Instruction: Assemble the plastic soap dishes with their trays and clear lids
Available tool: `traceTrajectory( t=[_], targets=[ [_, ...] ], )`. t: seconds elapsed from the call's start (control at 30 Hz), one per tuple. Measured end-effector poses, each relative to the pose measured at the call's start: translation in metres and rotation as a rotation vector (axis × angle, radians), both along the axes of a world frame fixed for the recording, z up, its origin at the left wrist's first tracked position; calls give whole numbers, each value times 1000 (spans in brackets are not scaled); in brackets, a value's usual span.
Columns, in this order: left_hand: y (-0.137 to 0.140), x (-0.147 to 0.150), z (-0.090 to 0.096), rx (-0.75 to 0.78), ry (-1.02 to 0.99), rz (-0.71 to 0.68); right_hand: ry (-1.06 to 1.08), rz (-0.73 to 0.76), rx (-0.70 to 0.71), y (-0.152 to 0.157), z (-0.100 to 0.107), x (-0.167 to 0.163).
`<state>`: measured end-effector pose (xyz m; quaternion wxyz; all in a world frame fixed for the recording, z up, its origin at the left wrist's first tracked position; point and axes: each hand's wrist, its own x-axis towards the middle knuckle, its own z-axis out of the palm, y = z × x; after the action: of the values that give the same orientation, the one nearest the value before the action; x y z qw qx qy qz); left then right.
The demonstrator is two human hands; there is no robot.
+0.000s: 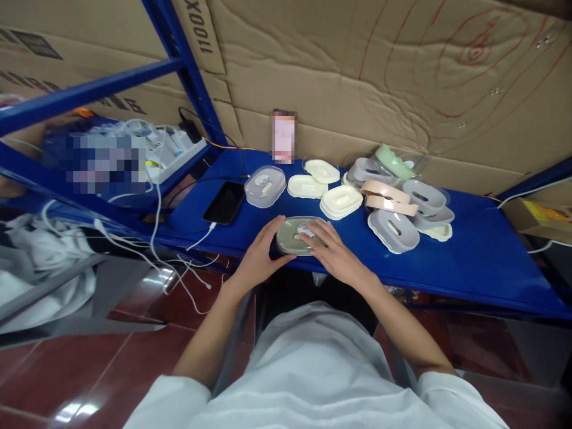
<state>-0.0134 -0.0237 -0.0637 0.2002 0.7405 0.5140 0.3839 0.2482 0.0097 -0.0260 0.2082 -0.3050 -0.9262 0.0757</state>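
Observation:
At the front edge of the table lies an oval olive-green soap box [291, 229] with a clear lid and a round white label on top. My left hand [260, 253] curls around its left end, fingers at the far side and thumb along the near side. My right hand [336, 255] holds the right end, with fingers reaching over the lid and touching the label. Beyond it rest a lidded grey-purple soap box [265, 186] and several cream soap box parts [341, 201].
Grey parts [394, 230], peach rings [386, 198] and a green piece [395, 162] pile up on the right of the blue table [482, 256]. A black phone [224, 202] with a white cable lies left. Another phone [284, 137] leans against the cardboard. Blue shelf posts border the left.

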Motion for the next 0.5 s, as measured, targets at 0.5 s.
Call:
traceTrajectory(
  t=[0.5],
  targets=[
    [1, -8, 11, -14, -18, -52, -1, -6, 121, 10, -15, 0]
  ],
)
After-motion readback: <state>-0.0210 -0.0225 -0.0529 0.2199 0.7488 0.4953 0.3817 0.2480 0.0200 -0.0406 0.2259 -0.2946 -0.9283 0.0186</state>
